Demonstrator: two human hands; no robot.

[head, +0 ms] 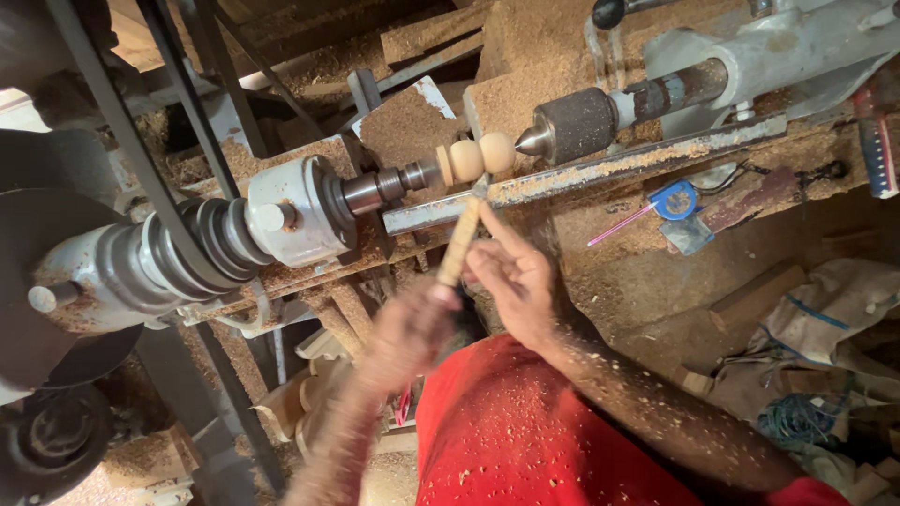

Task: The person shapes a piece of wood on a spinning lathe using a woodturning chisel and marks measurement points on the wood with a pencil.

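Two hands grip wooden-handled chisel — against beaded, pale workpiece.

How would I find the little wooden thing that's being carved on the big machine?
Find the grey lathe across the picture, then the dark pointed metal cone on its other end. Pinched between them is the wooden piece, just above the tool the hands hold. It alone is pale, smooth and shaped like round beads in a row.
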